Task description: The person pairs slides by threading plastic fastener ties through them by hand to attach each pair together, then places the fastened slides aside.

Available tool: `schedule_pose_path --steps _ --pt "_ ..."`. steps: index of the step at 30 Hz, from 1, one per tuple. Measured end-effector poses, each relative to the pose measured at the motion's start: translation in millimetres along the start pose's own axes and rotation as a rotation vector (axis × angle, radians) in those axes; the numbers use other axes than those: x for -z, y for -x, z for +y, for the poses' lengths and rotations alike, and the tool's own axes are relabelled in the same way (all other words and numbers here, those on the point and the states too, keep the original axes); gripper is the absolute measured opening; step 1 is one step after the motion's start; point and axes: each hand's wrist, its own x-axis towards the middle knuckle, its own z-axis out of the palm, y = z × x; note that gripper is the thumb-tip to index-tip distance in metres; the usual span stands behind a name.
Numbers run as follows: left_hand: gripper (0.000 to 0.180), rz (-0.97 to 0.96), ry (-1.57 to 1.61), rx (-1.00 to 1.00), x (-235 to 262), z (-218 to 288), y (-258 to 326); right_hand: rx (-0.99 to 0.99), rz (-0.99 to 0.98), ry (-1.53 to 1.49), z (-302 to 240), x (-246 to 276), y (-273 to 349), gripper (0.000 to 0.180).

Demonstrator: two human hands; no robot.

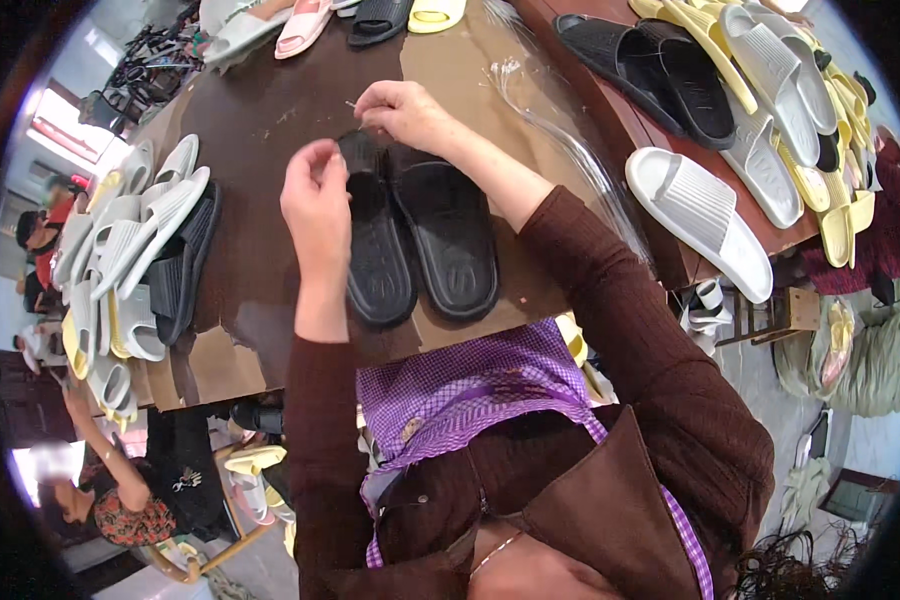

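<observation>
Both hands pinch closed at the far ends of the black slippers (420,240) mid-worktop (260,110): left hand (315,195) apparently on thin thread, right hand (405,112) steadying a strap.

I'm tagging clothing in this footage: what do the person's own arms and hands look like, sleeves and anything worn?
Both arms wear long dark reddish-brown knit sleeves, the left sleeve and right sleeve ending at the wrists. The left hand and right hand are bare: no gloves, and no rings, watch or bracelet that I can make out.
</observation>
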Motion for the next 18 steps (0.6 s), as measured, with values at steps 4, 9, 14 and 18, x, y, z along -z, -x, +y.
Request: schedule_pose_path --steps 4,9,14,18 --pt "0.017 -0.206 -0.063 0.057 -1 4 -33 0.013 -0.044 -0.128 -19 -8 10 0.012" --pt "0.015 -0.268 0.22 0.307 -4 -12 -32 -0.08 0.051 -0.161 -25 -4 25 0.013" --pt "0.013 -0.273 0.22 0.377 -8 -26 -22 -0.147 0.16 -0.115 -21 -2 39 0.014" --pt "0.012 -0.223 0.29 0.351 -10 -31 -20 -0.121 0.211 -0.046 -23 -2 56 0.013"
